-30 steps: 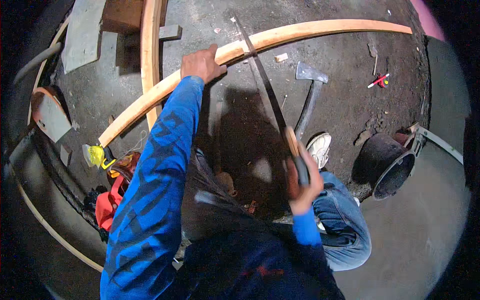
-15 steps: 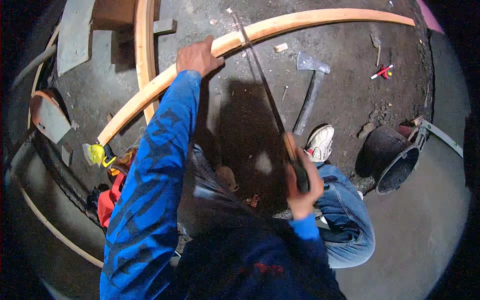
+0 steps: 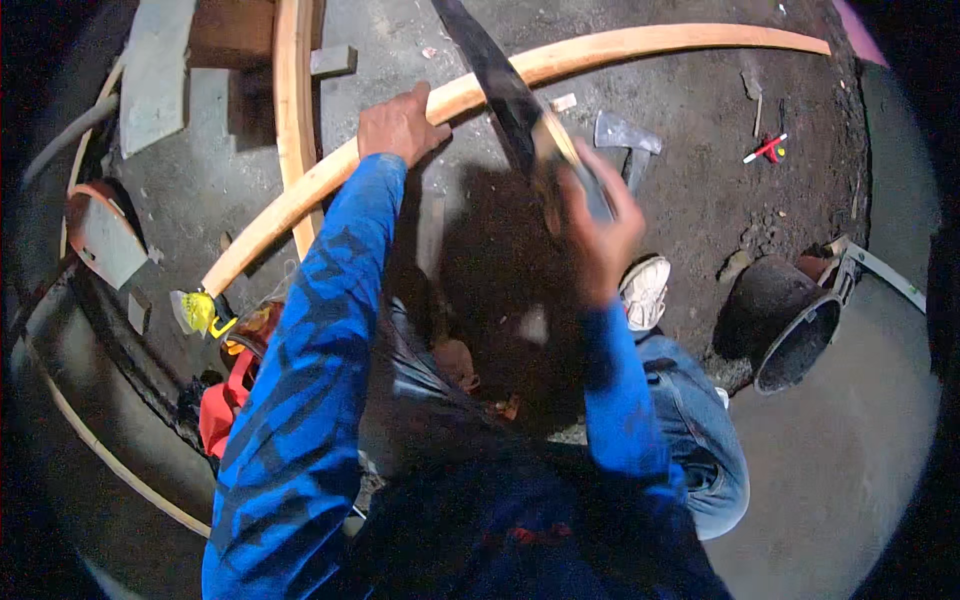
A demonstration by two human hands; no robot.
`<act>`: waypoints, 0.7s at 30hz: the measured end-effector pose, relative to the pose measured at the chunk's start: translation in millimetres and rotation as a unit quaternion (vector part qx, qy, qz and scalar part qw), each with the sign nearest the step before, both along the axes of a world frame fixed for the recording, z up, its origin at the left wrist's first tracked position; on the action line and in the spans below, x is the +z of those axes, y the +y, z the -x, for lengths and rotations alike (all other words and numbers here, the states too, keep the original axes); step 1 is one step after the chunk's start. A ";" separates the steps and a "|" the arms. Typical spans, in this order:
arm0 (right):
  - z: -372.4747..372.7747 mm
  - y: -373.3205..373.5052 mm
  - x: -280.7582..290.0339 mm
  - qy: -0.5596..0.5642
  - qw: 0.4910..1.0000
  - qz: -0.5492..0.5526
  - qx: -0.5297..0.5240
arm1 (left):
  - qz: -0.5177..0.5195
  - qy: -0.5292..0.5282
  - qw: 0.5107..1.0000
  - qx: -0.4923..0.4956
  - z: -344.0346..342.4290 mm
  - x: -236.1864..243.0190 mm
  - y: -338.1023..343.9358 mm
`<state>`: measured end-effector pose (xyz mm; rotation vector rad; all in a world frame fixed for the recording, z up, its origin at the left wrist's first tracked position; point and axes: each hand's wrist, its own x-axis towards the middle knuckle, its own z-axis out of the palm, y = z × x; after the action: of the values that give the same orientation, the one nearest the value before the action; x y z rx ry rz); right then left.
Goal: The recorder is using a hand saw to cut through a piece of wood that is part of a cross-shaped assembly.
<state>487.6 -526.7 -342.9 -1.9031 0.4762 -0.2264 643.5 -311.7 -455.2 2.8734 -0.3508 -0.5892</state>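
A long pale wooden batten [image 3: 290,205], which the wide lens shows bowed, runs from the lower left to the upper right. My left hand [image 3: 398,125] grips it from above, thumb along the near edge. In my right hand [image 3: 603,225] is the handle of a handsaw, fingers wrapped round it. The saw's dark blade [image 3: 490,75] lies across the batten, to the right of my left hand, its tip past the upper picture edge. Just right of the saw, an axe [image 3: 625,133] rests on the ground, its handle partly hidden by my right hand.
Under the batten's left part lies another timber [image 3: 293,110], with a small grey block [image 3: 333,61] beside it. A black bucket [image 3: 780,325] lies tipped at the right, near a red-and-white object [image 3: 768,149]. A red bag-like item [image 3: 222,415] is at lower left.
My right hand has pushed the saw forward and up, away from my body, so the blade's tip has left the picture. The left hand keeps its hold on the batten.
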 end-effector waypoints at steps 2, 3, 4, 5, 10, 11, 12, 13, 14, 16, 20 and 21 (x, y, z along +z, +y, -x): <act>-25.8 2.2 -3.9 0.009 0.999 -0.033 -0.005 | -0.011 0.006 1.000 0.006 0.6 1.9 0.3; -31.2 0.5 -2.7 -0.002 0.998 -0.068 0.014 | -0.002 -0.021 1.000 0.000 2.5 2.5 0.9; -24.5 -3.5 -0.5 0.009 1.000 -0.019 -0.011 | -0.007 0.000 1.000 0.004 2.0 2.6 0.7; -6.0 -11.0 9.7 0.013 1.000 0.012 -0.021 | -0.011 0.011 1.000 0.006 2.9 2.8 1.2; 118.6 -38.9 -6.7 0.039 0.990 0.137 -0.015 | -0.011 -0.001 1.000 -0.002 -0.1 2.1 0.5; 138.3 -37.2 -16.0 0.016 0.990 0.136 0.029 | -0.013 0.002 1.000 -0.001 -0.4 1.9 0.5; 149.5 -33.7 -19.5 0.067 0.988 0.135 0.033 | -0.017 0.007 1.000 -0.001 -0.9 1.9 0.7; 161.9 -29.3 -12.2 0.060 0.989 0.126 0.055 | -0.019 0.011 1.000 -0.003 -1.3 1.7 0.8; 160.1 -21.1 -5.2 0.081 0.988 0.119 0.064 | -0.017 0.009 1.000 -0.006 -1.8 1.5 1.2; 152.7 -8.0 30.6 0.119 0.983 0.120 0.070 | -0.011 0.008 1.000 -0.009 -2.1 0.8 2.0; 126.9 -6.3 80.5 0.112 0.977 0.150 0.106 | -0.017 0.005 1.000 -0.007 -1.0 0.7 1.0; 113.6 -3.1 83.4 0.085 0.977 0.156 0.116 | -0.019 0.015 1.000 -0.003 -0.7 1.3 0.7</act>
<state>374.0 -529.9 -259.5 -2.2782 0.3421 0.0184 644.2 -311.0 -453.8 2.8975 -0.3479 -0.6461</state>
